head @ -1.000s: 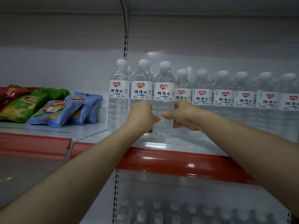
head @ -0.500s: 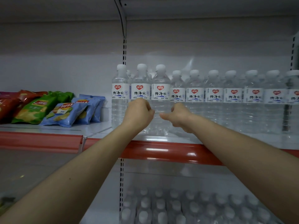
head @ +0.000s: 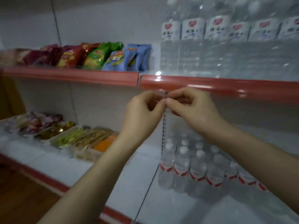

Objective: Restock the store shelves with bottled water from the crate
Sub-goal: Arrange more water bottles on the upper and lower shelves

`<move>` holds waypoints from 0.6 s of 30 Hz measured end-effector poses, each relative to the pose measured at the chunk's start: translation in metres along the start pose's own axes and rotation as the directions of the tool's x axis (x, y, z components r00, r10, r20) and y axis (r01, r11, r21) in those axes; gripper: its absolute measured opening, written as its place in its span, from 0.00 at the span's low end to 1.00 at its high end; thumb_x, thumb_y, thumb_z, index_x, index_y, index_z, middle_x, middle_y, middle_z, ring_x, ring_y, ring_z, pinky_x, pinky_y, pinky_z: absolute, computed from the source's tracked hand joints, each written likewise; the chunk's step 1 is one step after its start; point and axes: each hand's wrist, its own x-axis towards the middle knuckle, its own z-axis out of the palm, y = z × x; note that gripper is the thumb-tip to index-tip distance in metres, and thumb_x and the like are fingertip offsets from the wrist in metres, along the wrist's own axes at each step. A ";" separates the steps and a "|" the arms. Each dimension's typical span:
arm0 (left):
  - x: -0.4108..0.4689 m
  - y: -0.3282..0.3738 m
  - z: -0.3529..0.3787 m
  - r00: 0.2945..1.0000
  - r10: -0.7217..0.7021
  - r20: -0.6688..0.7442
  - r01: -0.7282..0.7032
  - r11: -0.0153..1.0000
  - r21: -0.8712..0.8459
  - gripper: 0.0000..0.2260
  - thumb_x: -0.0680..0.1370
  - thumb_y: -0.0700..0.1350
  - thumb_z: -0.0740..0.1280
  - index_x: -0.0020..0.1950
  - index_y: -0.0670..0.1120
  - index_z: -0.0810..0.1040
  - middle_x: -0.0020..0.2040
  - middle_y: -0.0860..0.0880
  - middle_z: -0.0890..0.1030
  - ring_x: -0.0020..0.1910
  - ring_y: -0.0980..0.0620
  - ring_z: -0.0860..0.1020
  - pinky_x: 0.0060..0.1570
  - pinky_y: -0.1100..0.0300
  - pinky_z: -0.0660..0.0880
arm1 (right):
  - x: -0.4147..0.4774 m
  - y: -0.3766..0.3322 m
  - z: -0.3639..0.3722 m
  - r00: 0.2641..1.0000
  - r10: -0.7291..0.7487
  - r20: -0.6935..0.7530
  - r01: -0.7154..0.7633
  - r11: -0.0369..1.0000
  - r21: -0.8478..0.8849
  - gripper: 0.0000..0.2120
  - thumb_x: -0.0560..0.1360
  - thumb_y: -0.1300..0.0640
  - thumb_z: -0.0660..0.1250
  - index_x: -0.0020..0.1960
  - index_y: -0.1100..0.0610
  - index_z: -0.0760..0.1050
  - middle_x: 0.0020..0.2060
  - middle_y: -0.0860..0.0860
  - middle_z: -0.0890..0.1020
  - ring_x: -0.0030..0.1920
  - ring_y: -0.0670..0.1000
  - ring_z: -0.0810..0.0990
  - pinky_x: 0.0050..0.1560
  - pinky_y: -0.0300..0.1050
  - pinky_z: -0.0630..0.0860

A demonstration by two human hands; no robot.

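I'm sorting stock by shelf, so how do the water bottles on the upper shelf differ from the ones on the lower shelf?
The upper shelf bottles carry white labels with a red heart; the lower shelf bottles wear red-and-white bands. The upper shelf bottles stand at the front edge; the lower shelf bottles sit further back, leaving bare shelf in front. Both are clear, white-capped and upright.

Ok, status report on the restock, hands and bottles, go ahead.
Left hand and right hand empty, fingers curled, fingertips meeting below the red shelf edge. Water bottles lined up on the upper shelf, more bottles below. Nothing in the way.
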 end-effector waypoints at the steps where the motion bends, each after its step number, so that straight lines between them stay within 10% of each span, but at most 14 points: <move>1: -0.018 -0.012 -0.008 0.999 -0.040 0.028 0.039 0.999 0.018 0.03 0.76 0.43 0.67 0.44 0.48 0.80 0.37 0.55 0.81 0.39 0.56 0.81 0.43 0.59 0.78 | -0.013 0.006 0.015 0.998 0.036 0.046 -0.038 0.998 0.044 0.03 0.73 0.62 0.69 0.46 0.56 0.77 0.40 0.48 0.81 0.44 0.46 0.80 0.50 0.40 0.79; 5: -0.093 -0.066 -0.040 0.975 -0.188 0.121 0.161 0.966 0.202 0.05 0.76 0.40 0.65 0.47 0.46 0.81 0.37 0.55 0.80 0.38 0.59 0.78 0.37 0.69 0.71 | -0.069 0.042 0.079 0.939 0.198 0.282 -0.249 0.956 0.157 0.07 0.74 0.65 0.67 0.51 0.61 0.76 0.40 0.48 0.80 0.39 0.42 0.80 0.39 0.30 0.77; 9: -0.161 -0.108 -0.071 0.909 -0.386 0.158 0.328 0.895 0.303 0.10 0.75 0.46 0.65 0.52 0.45 0.81 0.44 0.48 0.83 0.44 0.50 0.81 0.46 0.56 0.77 | -0.116 0.079 0.139 0.840 0.263 0.474 -0.378 0.911 0.165 0.06 0.73 0.63 0.68 0.48 0.55 0.75 0.43 0.47 0.81 0.44 0.42 0.81 0.50 0.37 0.78; 18: -0.291 -0.168 -0.134 0.704 -0.668 0.242 0.436 0.675 0.595 0.12 0.77 0.41 0.65 0.60 0.44 0.77 0.55 0.48 0.81 0.53 0.52 0.78 0.49 0.67 0.71 | -0.224 0.130 0.260 0.595 0.353 0.722 -0.532 0.846 0.025 0.14 0.74 0.63 0.67 0.59 0.58 0.73 0.49 0.50 0.77 0.53 0.48 0.77 0.57 0.39 0.73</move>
